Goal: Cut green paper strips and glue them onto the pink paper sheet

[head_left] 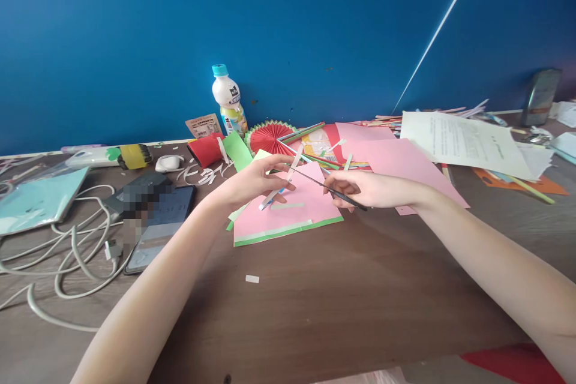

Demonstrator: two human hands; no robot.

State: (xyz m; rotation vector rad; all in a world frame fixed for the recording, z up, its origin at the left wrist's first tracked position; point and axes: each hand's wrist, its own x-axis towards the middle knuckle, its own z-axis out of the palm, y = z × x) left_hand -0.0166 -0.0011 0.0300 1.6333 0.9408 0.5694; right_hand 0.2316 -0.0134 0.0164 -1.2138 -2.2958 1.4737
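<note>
One narrow strip [296, 158], pink paper [315, 206]

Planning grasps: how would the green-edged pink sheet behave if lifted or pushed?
The pink sheet looks thin, so it would probably sag when lifted. The smooth-looking table may let it slide. Its green near edge hints at a second layer, perhaps stiffening that side.
</note>
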